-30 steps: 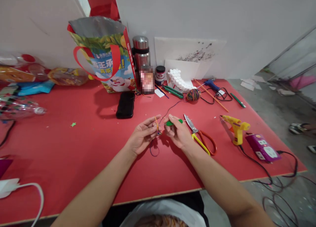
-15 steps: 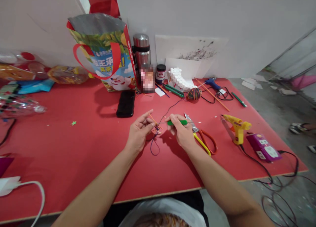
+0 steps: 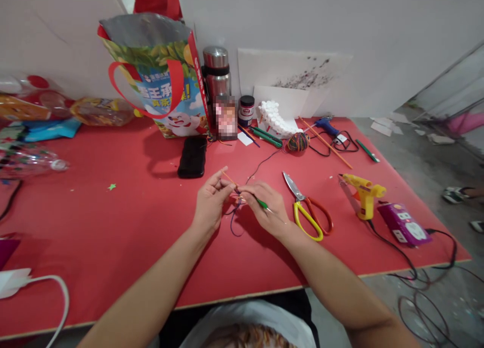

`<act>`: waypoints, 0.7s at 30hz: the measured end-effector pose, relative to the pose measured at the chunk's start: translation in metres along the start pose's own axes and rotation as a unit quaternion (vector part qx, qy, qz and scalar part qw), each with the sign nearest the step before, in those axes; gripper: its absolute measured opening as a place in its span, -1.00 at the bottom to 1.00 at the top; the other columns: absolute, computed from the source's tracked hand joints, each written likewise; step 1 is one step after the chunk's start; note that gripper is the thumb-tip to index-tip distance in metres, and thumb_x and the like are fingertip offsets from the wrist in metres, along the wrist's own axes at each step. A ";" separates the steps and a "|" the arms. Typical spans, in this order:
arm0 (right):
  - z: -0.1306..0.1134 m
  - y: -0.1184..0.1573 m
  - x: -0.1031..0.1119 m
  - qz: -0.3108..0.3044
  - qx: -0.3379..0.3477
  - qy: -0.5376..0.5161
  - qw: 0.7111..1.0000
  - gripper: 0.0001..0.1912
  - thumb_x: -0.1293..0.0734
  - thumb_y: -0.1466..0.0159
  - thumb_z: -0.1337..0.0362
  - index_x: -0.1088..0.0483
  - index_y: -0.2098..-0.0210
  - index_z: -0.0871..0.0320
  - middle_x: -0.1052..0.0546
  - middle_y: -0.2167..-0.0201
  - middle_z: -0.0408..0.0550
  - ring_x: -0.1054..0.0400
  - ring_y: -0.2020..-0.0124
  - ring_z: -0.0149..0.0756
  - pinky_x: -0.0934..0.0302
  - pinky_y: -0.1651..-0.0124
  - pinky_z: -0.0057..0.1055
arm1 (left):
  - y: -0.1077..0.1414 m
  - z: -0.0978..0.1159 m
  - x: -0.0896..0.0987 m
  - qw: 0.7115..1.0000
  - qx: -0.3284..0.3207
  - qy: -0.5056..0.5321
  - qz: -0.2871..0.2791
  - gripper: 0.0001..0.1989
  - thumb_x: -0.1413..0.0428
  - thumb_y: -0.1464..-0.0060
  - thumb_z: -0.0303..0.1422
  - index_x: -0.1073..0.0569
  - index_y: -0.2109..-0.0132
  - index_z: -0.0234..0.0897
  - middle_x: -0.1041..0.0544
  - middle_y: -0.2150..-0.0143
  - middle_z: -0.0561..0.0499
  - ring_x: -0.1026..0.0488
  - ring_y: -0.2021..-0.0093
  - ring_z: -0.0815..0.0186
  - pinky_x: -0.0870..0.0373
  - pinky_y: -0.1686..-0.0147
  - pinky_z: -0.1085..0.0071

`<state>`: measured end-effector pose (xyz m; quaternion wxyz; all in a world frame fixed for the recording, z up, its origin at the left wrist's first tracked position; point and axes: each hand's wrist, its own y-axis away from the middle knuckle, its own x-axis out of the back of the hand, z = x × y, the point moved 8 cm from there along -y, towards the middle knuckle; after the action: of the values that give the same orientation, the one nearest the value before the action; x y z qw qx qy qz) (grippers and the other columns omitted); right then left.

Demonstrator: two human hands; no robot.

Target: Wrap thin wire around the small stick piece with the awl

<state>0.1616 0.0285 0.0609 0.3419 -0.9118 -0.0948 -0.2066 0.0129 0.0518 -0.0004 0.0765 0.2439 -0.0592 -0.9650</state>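
My left hand (image 3: 210, 200) is closed, pinching a small piece of yarn work (image 3: 238, 190). An orange strand (image 3: 229, 177) sticks up from between its fingers, and a dark loop of yarn (image 3: 236, 230) hangs below onto the table. My right hand (image 3: 266, 205) is closed round a crochet hook (image 3: 261, 203) with a green handle, its fingertips close against the yarn work. The hook's tip is hidden by the fingers. From the hands a dark thread runs back to a multicoloured yarn ball (image 3: 298, 142). Scissors (image 3: 308, 207) with yellow and red handles lie right of my right hand.
On the red table (image 3: 132, 227) lie a black phone (image 3: 192, 157), a yellow glue gun (image 3: 363, 193) and a purple power socket (image 3: 404, 224). A printed bag (image 3: 155, 75), a steel flask (image 3: 217, 73) and a dark-lidded jar (image 3: 246, 111) stand behind. Cables trail off the right edge.
My right hand has moved left, up to my left hand, and the hook has turned from level to slanting down rightward. The scissors are now uncovered.
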 end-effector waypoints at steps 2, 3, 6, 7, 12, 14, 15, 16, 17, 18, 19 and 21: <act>0.000 -0.001 0.002 0.009 -0.012 0.007 1.000 -0.79 -0.25 -0.50 0.27 -0.52 0.02 0.09 -0.64 0.14 0.01 -0.49 0.12 -0.26 -0.37 -0.01 -0.29 | -0.001 0.001 0.001 1.000 -0.001 0.007 0.002 -0.35 -0.40 0.12 -0.47 -0.52 -0.19 -0.34 -0.54 0.42 0.13 -0.40 0.52 0.51 -0.34 0.52 0.61; 0.000 -0.001 0.002 0.005 -0.019 0.002 1.000 -0.80 -0.25 -0.50 0.27 -0.52 0.02 0.09 -0.64 0.14 0.00 -0.49 0.12 -0.27 -0.36 -0.01 -0.30 | -0.002 0.001 0.001 1.000 -0.002 0.009 0.002 -0.35 -0.40 0.12 -0.48 -0.52 -0.19 -0.34 -0.54 0.42 0.13 -0.39 0.52 0.51 -0.34 0.52 0.62; -0.001 -0.001 0.000 -0.012 -0.053 -0.040 0.998 -0.80 -0.26 -0.50 0.25 -0.54 0.09 0.11 -0.64 0.21 -0.04 -0.50 0.20 -0.31 -0.35 0.08 -0.37 | -0.002 0.001 0.002 1.000 -0.002 0.007 0.004 -0.34 -0.38 0.12 -0.49 -0.52 -0.19 -0.34 -0.53 0.42 0.13 -0.37 0.53 0.53 -0.33 0.53 0.61; 0.000 -0.001 0.000 -0.011 -0.068 -0.052 0.996 -0.79 -0.26 -0.50 0.24 -0.54 0.11 0.11 -0.64 0.24 -0.06 -0.50 0.22 -0.33 -0.34 0.09 -0.38 | -0.002 0.002 0.002 1.000 -0.004 0.005 0.005 -0.35 -0.38 0.11 -0.49 -0.52 -0.19 -0.33 -0.52 0.41 0.13 -0.36 0.53 0.53 -0.33 0.53 0.62; 0.004 0.002 0.004 0.008 -0.095 -0.017 0.995 -0.75 -0.22 -0.51 0.22 -0.53 0.15 0.12 -0.61 0.30 -0.08 -0.49 0.26 -0.32 -0.33 0.10 -0.38 | -0.002 0.008 0.003 0.999 -0.028 -0.004 0.016 -0.34 -0.38 0.12 -0.48 -0.52 -0.19 -0.31 -0.51 0.42 0.14 -0.39 0.50 0.50 -0.31 0.55 0.62; 0.003 0.001 0.005 0.000 -0.082 0.042 0.996 -0.74 -0.20 -0.52 0.22 -0.52 0.10 0.14 -0.62 0.24 -0.03 -0.50 0.20 -0.29 -0.33 0.06 -0.36 | -0.002 0.009 0.004 0.999 -0.033 -0.008 0.017 -0.34 -0.39 0.11 -0.46 -0.52 -0.20 -0.29 -0.52 0.41 0.13 -0.40 0.50 0.50 -0.32 0.54 0.61; 0.003 0.000 0.004 -0.019 -0.077 0.090 0.993 -0.73 -0.19 -0.53 0.23 -0.51 0.06 0.15 -0.62 0.18 0.02 -0.50 0.14 -0.25 -0.33 0.04 -0.35 | -0.003 0.008 0.004 0.999 -0.031 -0.010 0.015 -0.34 -0.39 0.10 -0.45 -0.51 -0.21 -0.29 -0.53 0.40 0.13 -0.40 0.50 0.49 -0.33 0.54 0.60; 0.004 -0.001 0.001 -0.053 -0.074 0.152 0.984 -0.73 -0.18 -0.52 0.25 -0.50 0.01 0.17 -0.60 0.11 0.08 -0.49 0.10 -0.21 -0.33 0.03 -0.32 | -0.003 0.006 0.004 1.000 -0.026 -0.012 0.012 -0.33 -0.39 0.10 -0.44 -0.51 -0.22 -0.29 -0.55 0.40 0.12 -0.41 0.50 0.49 -0.34 0.53 0.59; 0.006 -0.001 -0.003 -0.097 -0.077 0.223 0.967 -0.73 -0.18 -0.52 0.29 -0.48 -0.04 0.19 -0.58 0.06 0.13 -0.48 0.08 -0.16 -0.33 0.04 -0.30 | -0.004 0.004 0.004 1.000 -0.018 -0.013 0.009 -0.31 -0.40 0.10 -0.43 -0.50 -0.23 -0.30 -0.55 0.39 0.11 -0.41 0.50 0.48 -0.35 0.52 0.58; 0.010 0.000 -0.007 -0.148 -0.082 0.295 0.940 -0.72 -0.18 -0.50 0.34 -0.47 -0.07 0.20 -0.56 0.04 0.18 -0.47 0.08 -0.11 -0.32 0.06 -0.27 | -0.004 0.001 0.004 1.000 -0.010 -0.015 0.006 -0.29 -0.41 0.11 -0.42 -0.49 -0.24 -0.32 -0.56 0.39 0.10 -0.41 0.50 0.48 -0.35 0.52 0.57; 0.014 0.002 -0.010 -0.198 -0.089 0.360 0.908 -0.70 -0.17 -0.48 0.39 -0.46 -0.09 0.22 -0.54 0.03 0.21 -0.46 0.09 -0.07 -0.31 0.08 -0.24 | -0.004 -0.001 0.004 1.000 -0.002 -0.017 0.004 -0.27 -0.41 0.12 -0.42 -0.48 -0.25 -0.33 -0.57 0.38 0.09 -0.41 0.50 0.48 -0.35 0.52 0.56; 0.021 0.007 -0.012 -0.279 -0.094 0.441 0.848 -0.68 -0.17 -0.45 0.44 -0.46 -0.10 0.24 -0.52 0.05 0.25 -0.44 0.10 0.00 -0.29 0.08 -0.19 | -0.004 -0.005 0.004 1.000 0.011 -0.021 0.003 -0.26 -0.42 0.13 -0.43 -0.48 -0.25 -0.33 -0.58 0.35 0.07 -0.39 0.51 0.49 -0.33 0.52 0.56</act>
<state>0.1597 0.0367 0.0367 0.1881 -0.6878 -0.1640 -0.6817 0.0116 0.0547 -0.0068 0.0755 0.2240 -0.0721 -0.9690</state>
